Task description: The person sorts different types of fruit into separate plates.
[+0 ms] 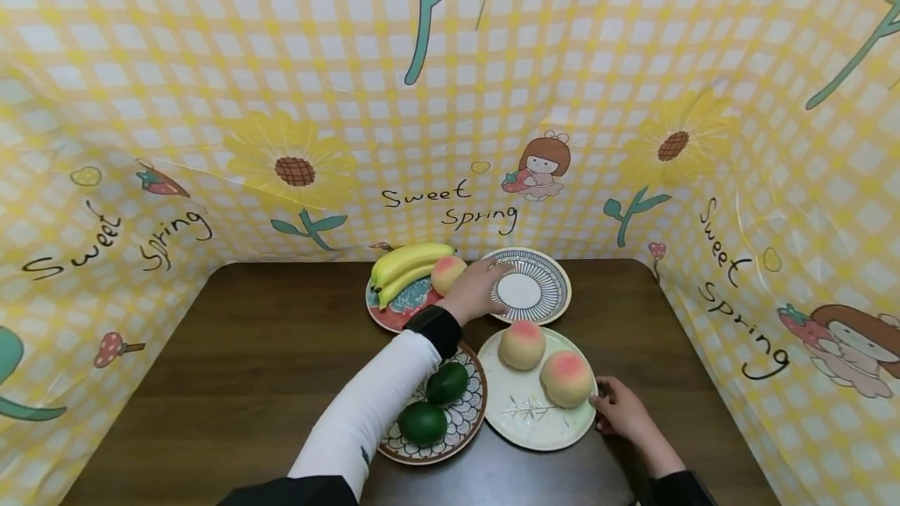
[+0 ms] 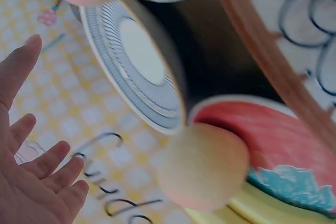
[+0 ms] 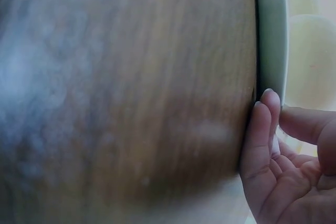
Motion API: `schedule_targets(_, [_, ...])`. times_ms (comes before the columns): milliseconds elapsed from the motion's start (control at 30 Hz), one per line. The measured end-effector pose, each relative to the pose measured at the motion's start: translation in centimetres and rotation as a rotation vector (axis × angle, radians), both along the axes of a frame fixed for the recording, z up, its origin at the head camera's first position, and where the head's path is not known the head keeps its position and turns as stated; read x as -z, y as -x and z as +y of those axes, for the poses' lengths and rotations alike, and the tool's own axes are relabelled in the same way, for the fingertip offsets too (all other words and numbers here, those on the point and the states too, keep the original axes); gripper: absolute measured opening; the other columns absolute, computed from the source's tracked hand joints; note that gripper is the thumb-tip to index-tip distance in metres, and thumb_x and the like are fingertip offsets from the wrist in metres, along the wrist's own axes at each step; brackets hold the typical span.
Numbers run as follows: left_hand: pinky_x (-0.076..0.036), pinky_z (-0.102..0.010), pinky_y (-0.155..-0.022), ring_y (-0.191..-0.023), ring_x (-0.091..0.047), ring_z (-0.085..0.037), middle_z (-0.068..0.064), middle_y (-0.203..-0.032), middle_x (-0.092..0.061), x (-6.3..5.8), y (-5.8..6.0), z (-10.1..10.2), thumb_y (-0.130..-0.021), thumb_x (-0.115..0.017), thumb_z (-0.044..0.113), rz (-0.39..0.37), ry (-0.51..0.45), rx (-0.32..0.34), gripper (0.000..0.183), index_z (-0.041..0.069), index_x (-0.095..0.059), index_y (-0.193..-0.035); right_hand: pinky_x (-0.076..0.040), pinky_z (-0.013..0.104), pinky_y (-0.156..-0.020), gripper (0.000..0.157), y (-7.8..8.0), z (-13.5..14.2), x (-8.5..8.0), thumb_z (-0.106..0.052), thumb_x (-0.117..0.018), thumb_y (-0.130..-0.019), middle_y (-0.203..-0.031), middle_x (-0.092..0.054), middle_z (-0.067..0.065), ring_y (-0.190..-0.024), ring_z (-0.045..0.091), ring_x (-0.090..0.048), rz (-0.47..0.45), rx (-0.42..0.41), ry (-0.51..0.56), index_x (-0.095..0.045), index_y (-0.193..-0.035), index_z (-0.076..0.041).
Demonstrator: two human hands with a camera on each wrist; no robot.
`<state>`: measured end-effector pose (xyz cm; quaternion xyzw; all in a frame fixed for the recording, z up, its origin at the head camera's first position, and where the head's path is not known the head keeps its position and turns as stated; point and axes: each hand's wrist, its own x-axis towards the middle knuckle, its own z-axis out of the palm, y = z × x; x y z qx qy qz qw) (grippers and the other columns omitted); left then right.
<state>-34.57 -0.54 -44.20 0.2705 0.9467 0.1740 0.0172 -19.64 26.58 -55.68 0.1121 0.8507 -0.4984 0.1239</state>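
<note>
My left hand (image 1: 478,289) reaches over the gap between the red-and-blue plate (image 1: 389,320) and the blue-lined white plate (image 1: 522,290). Its fingers are spread and hold nothing, as the left wrist view shows. A peach (image 1: 445,275) lies beside that hand, next to bananas (image 1: 411,265) on the red-and-blue plate. At the right, my right hand (image 1: 619,409) pinches the rim of the pale green plate (image 1: 506,420), with the thumb (image 3: 304,121) above and fingers beneath. Two peaches, a rear one (image 1: 522,345) and a front one (image 1: 567,379), sit on this plate.
A brown-rimmed plate (image 1: 469,436) carrying two dark green avocado-like fruits, one (image 1: 447,383) behind the other (image 1: 422,423), lies under my left forearm. The brown table (image 1: 281,350) is bounded by a yellow checked cloth (image 1: 450,123) at the back and sides.
</note>
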Motion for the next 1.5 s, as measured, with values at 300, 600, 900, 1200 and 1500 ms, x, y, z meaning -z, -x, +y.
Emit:
schedule_targets(300, [-0.037, -0.052, -0.121, -0.151, -0.037, -0.040, -0.023, -0.159, -0.044, 2.3, 2.6, -2.8, -0.084, -0.084, 0.022, -0.017, -0.039, -0.144, 0.077, 0.013, -0.049, -0.152, -0.056, 0.032, -0.058, 0.045, 0.0, 0.0, -0.3, -0.005, -0.057, -0.100, -0.078, -0.061, 0.011, -0.060, 0.016, -0.059, 0.005, 0.006, -0.005, -0.043, -0.139, 0.014])
schedule_targets(600, [-0.034, -0.053, -0.123, -0.151, -0.035, -0.042, -0.024, -0.161, -0.040, 3.1, 3.8, -4.1, -0.085, -0.084, 0.025, -0.042, 0.039, -0.183, 0.079, 0.009, -0.047, -0.152, -0.056, 0.032, -0.057, 0.045, 0.2, 0.2, -0.3, -0.005, -0.056, -0.100, -0.076, -0.060, 0.011, -0.059, 0.016, -0.059, 0.013, 0.012, -0.009, -0.044, -0.138, 0.014])
schedule_targets(900, [-0.040, -0.059, -0.117, -0.151, -0.034, -0.044, -0.022, -0.162, -0.039, 4.4, 5.5, -4.7, -0.084, -0.081, 0.025, -0.091, 0.098, -0.219, 0.077, 0.008, -0.048, -0.152, -0.055, 0.031, -0.056, 0.045, 0.0, 0.1, 0.1, -0.004, -0.057, -0.099, -0.075, -0.060, 0.010, -0.058, 0.016, -0.058, 0.013, 0.026, -0.018, -0.045, -0.138, 0.014])
schedule_targets(1200, [-0.052, -0.052, -0.103, -0.128, -0.056, -0.045, -0.021, -0.146, -0.053, 6.1, 6.5, -5.2, -0.081, -0.082, 0.030, -0.114, 0.132, -0.306, 0.065, 0.009, -0.061, -0.139, -0.056, 0.031, -0.055, 0.046, 0.1, -0.2, 0.3, -0.005, -0.059, -0.098, -0.074, -0.059, 0.010, -0.056, 0.016, -0.057, 0.029, 0.019, -0.005, -0.045, -0.137, 0.014])
schedule_targets(1500, [-0.048, -0.050, -0.108, -0.129, -0.054, -0.047, -0.023, -0.146, -0.053, 4.6, 4.7, -5.3, -0.077, -0.087, 0.024, -0.178, 0.116, -0.307, 0.064, 0.009, -0.062, -0.134, -0.055, 0.030, -0.053, 0.045, 0.2, 0.1, 0.3, -0.003, -0.058, -0.098, -0.071, -0.057, 0.008, -0.055, 0.015, -0.057, 0.028, 0.027, -0.003, -0.045, -0.137, 0.014])
